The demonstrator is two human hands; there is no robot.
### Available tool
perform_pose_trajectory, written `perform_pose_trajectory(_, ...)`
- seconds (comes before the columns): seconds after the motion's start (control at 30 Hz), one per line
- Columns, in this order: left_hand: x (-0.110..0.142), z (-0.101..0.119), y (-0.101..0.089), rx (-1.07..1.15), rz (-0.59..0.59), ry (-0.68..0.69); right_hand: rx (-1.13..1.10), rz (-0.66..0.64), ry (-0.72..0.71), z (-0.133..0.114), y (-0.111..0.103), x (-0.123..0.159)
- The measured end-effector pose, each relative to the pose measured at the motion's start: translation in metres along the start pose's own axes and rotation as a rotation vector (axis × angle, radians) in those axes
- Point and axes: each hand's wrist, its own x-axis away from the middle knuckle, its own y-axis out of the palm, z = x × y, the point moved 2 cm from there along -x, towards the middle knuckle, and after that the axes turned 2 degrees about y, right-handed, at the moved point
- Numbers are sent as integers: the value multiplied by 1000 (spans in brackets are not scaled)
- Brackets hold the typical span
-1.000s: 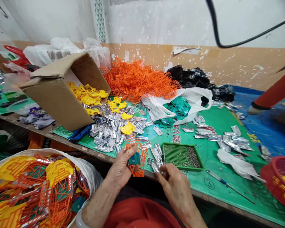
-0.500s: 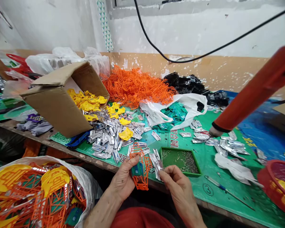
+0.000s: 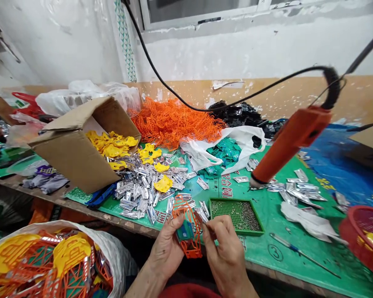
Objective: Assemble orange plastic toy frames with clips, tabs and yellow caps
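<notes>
My left hand (image 3: 169, 240) grips an orange plastic lattice frame (image 3: 194, 251) near the table's front edge. A green plastic piece (image 3: 185, 231) sits inside that frame, under my left thumb. My right hand (image 3: 225, 242) is closed in a pinch at the frame's right side. Between its fingertips is a thin silver part (image 3: 202, 217), seen nearly edge-on and partly hidden by the fingers. Just beyond both hands lies a green tray (image 3: 216, 211) with many small screws (image 3: 250, 215).
An orange power screwdriver (image 3: 286, 149) hangs from a black cable at the right. Silver parts (image 3: 143, 182) spread before a cardboard box (image 3: 71, 155) of yellow pieces. A sack (image 3: 118, 244) of assembled pieces stands lower left; a red basket (image 3: 351, 231) and a long screwdriver (image 3: 304, 252) lie right.
My right hand has brought the silver part left against the orange frame and turned it edge-on. The view has tilted up slightly, and the hanging power screwdriver appears farther left and more fully.
</notes>
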Motion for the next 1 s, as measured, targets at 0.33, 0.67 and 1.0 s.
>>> perform_pose_trajectory(0.33,-3,-11,-4,55,-23,23,-197,-8,21,3,15,15)
perform_pose_trajectory(0.67,-4,-13,-8,35,-180,65,-748,-119,708,8,13,5)
perform_pose_trajectory(1.0,16,32,-3,-821,44,693,-402,-139,306,16,-11,-6)
